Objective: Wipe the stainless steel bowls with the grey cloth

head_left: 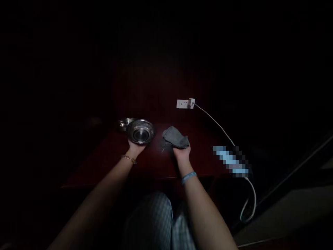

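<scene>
My left hand point(135, 147) holds a shiny steel bowl point(141, 134) from below, its open side tilted toward me. The bowl hides most of that hand's fingers. Just behind it, to the left, sits more steel bowlware point(124, 124), partly covered by the held bowl. A grey cloth point(174, 136) lies over the fingers of my right hand point(182, 152), which grips it a short way right of the bowl. Cloth and bowl are apart.
Beneath my hands is a dark red table point(156, 170). A white power socket strip point(182, 103) with a plugged-in charger stands farther back. Its white cable point(217, 124) runs right to a blurred, pale blue object point(229, 159) near the table's right edge.
</scene>
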Motion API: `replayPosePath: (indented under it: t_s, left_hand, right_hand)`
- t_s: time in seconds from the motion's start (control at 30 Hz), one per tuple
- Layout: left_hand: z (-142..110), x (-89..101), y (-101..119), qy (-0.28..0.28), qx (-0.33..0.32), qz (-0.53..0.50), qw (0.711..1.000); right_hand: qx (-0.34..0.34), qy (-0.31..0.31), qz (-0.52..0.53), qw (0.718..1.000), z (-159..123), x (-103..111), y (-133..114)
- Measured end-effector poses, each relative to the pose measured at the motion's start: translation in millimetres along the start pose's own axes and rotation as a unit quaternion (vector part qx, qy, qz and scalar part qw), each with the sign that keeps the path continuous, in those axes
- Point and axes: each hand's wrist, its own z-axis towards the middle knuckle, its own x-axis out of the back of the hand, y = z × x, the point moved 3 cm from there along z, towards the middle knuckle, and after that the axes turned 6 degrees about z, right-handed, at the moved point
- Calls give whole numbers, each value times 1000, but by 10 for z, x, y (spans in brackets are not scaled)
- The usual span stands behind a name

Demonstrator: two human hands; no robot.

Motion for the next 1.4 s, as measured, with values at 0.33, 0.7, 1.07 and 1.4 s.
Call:
replayPosePath:
  t_s: [0.33,0.7,1.07,1.4]
  left_hand:
    - [45,53,-163,-16,62,57,996]
    - [100,69,-224,-29,69,87,993]
    - [39,20,-239,-33,56,100,993]
    - [3,-5,-270,-29,78,147,986]
  right_hand:
    - [-37,-53,-150,987,35,-1,278]
    - [54,-131,-267,953,52,21,516]
    - [189,-74,-493,846,25,141,595]
    - [189,25,-690,698,-63,130,481]
